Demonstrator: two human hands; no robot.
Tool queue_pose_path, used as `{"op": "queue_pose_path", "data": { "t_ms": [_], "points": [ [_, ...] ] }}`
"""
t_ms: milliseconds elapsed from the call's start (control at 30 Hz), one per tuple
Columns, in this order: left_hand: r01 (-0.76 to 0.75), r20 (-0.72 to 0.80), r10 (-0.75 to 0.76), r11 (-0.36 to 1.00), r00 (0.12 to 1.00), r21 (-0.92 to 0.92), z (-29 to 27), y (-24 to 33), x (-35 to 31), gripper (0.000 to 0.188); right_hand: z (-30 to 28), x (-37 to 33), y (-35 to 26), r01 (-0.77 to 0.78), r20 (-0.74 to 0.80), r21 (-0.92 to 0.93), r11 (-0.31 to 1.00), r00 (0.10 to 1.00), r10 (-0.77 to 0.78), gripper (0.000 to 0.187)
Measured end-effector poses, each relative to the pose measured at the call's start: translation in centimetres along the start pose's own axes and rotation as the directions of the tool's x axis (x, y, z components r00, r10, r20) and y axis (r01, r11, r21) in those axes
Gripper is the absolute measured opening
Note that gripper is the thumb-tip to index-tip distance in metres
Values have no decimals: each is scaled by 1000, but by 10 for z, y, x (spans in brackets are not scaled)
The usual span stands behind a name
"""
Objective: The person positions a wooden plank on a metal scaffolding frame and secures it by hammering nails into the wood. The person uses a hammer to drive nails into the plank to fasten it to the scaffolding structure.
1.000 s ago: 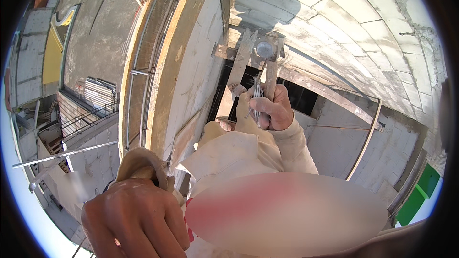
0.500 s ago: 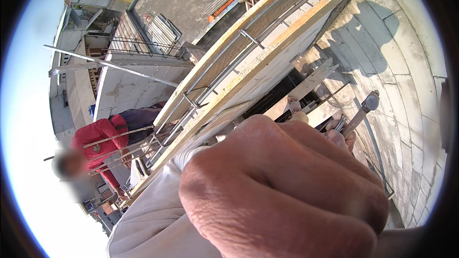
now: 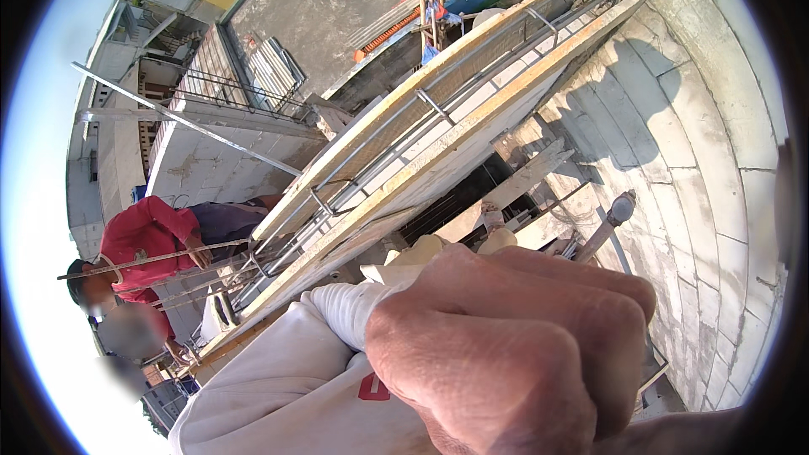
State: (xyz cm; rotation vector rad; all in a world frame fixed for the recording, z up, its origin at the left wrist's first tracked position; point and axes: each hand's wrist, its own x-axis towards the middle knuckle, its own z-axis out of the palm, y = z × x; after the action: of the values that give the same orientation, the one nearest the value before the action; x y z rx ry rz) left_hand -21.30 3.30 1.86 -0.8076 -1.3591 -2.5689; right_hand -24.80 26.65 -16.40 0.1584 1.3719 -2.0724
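Observation:
My right hand (image 3: 514,337) looms close in the middle, fingers curled into a fist with its back toward me. Whatever it may hold is hidden. Beyond it a hammer (image 3: 621,207) sticks up, its round metal head uppermost and its handle running down behind the fist. Thin silver nails (image 3: 570,247) show beside the handle. My left hand, around the hammer handle half a second ago, is now almost wholly covered by the fist. A white sleeve (image 3: 333,312), bunched at its end, comes in from the lower left.
Two wooden form boards (image 3: 472,118) run diagonally with steel rebar (image 3: 434,105) between them. A person in a red top (image 3: 147,240) bends at their far left end. Pale block wall (image 3: 708,160) curves along the right. A plank (image 3: 531,173) lies below, beside a dark opening.
My right fist has drawn slightly lower and now covers the fingers on the hammer. The view has shifted, so boards and hammer sit further left. A dark-clothed person appears at the top.

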Motion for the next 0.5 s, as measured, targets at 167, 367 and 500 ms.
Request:
{"op": "queue_pose_path", "data": {
  "t_ms": [167,367,500],
  "points": [
    [-6,3,6,1000,1000,-14,-2,6,-6,25,8,-4,-3,28,44,6,1000,999,-28,21],
    [28,143,-13,994,990,-109,-26,4,-6,28,0,1,-1,10,9,7,1000,1000,-10,18],
    [19,265,22,988,964,-151,-27,28,-8,30,1,0,-6,-62,45,-31,998,997,63,28]
  ]
}}
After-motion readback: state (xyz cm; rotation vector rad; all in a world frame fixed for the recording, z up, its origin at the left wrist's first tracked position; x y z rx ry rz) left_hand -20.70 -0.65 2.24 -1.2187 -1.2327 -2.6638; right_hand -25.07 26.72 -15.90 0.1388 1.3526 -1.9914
